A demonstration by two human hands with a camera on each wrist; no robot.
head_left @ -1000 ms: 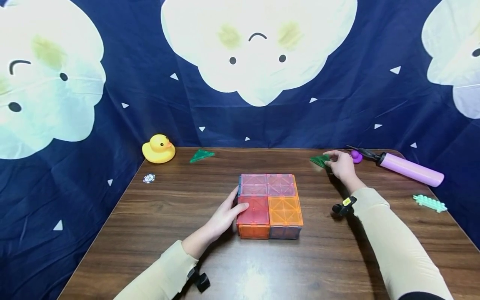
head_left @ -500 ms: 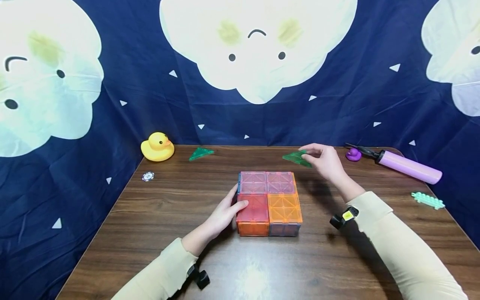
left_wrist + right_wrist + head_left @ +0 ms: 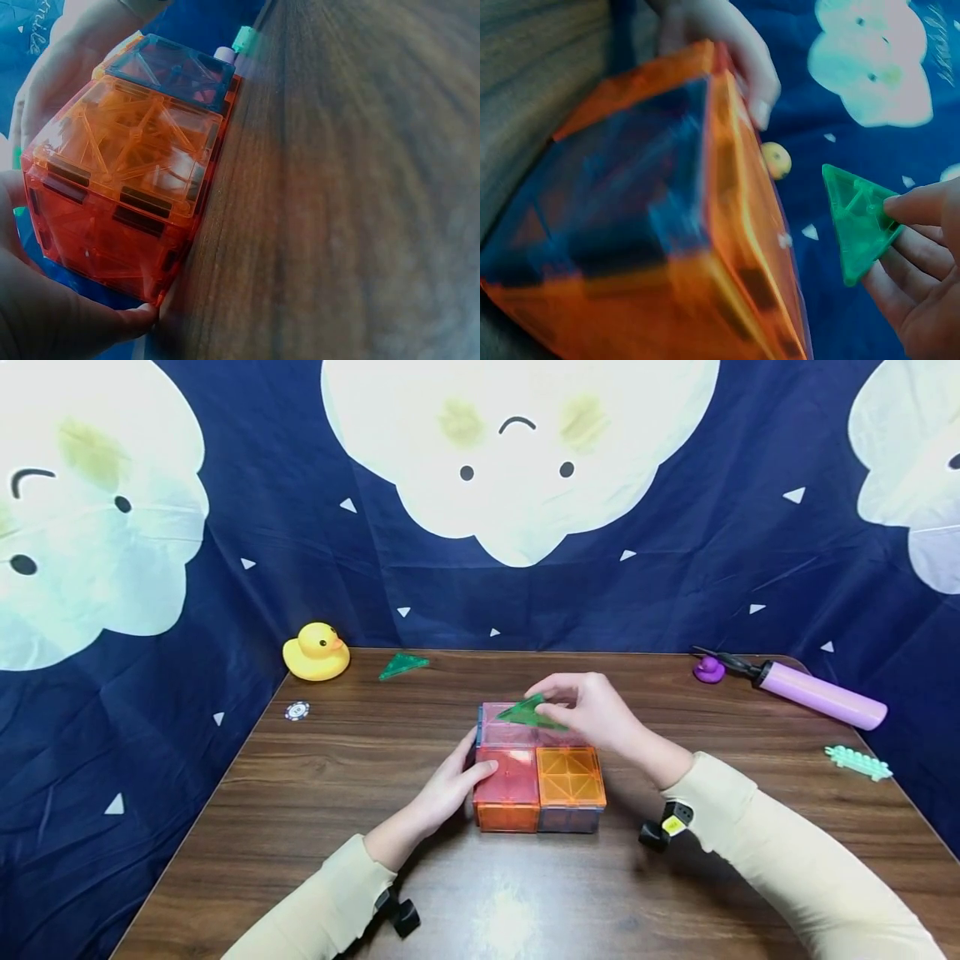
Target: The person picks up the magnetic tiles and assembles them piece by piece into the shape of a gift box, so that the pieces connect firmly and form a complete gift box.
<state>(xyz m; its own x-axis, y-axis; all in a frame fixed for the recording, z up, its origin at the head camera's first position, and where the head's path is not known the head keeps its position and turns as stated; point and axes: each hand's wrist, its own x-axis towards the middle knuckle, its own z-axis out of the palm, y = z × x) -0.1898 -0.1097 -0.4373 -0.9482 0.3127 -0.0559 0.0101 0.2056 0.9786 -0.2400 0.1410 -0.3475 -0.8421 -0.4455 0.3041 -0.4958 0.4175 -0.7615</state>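
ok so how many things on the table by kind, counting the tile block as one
ducks: 2, yellow and purple
green triangles: 2, one lying, one held
tile block: 1
pump: 1
chip: 1
green brick: 1
total: 8

Both arms in long cream sleeves, loose, ending at the wrists. Left hand (image 3: 450, 789) and right hand (image 3: 600, 714) bare. Small black camera strapped under each wrist; the right one carries a yellow tag.
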